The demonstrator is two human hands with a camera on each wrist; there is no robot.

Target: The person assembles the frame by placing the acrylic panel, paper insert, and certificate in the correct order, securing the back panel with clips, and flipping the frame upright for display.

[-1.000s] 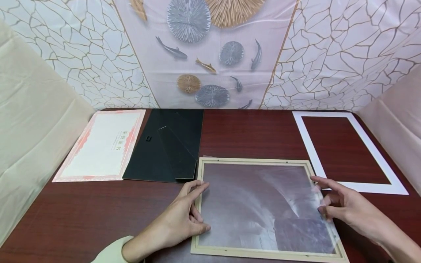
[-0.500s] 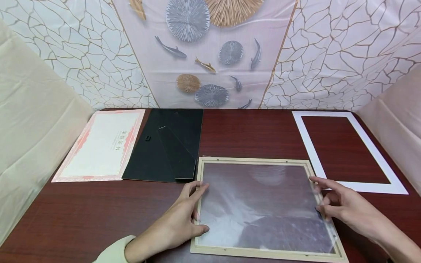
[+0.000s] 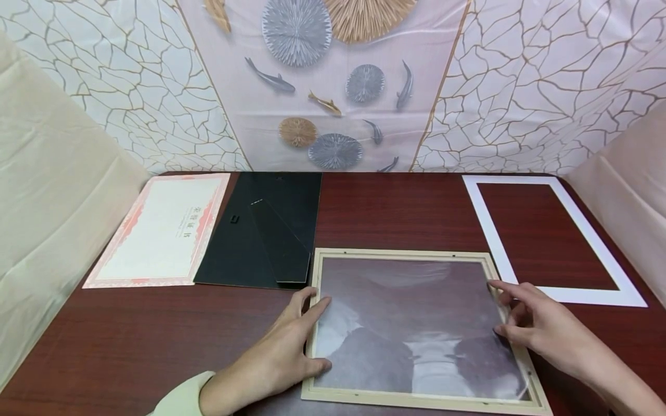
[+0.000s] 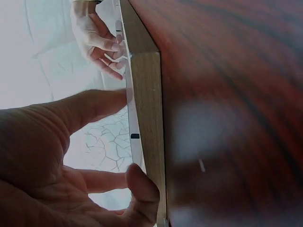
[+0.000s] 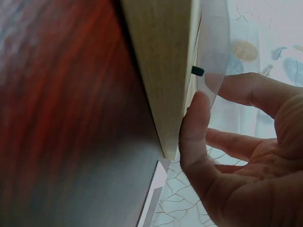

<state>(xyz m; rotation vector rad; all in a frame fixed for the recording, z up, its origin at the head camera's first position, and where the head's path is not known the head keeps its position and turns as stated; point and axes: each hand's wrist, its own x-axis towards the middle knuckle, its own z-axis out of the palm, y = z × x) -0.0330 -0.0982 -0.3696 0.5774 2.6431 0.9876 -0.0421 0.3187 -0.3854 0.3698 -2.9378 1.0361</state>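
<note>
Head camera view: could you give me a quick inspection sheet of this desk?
Surface: dark red wooden table.
Job's things: pale wooden frame lying flat, clear sheet in its opening.
Clutter: certificate, black backing board, white mat border.
Hands: left hand touches the frame's left edge; right hand at the sheet's right edge.
Cables: nothing seen.
Surroundings: patterned cloth backdrop.

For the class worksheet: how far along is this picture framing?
Done: wooden frame lies face down, clear sheet in it. In hand: left hand and right hand seat the sheet's edges. Left: white mat, certificate and black backing lie apart.
</note>
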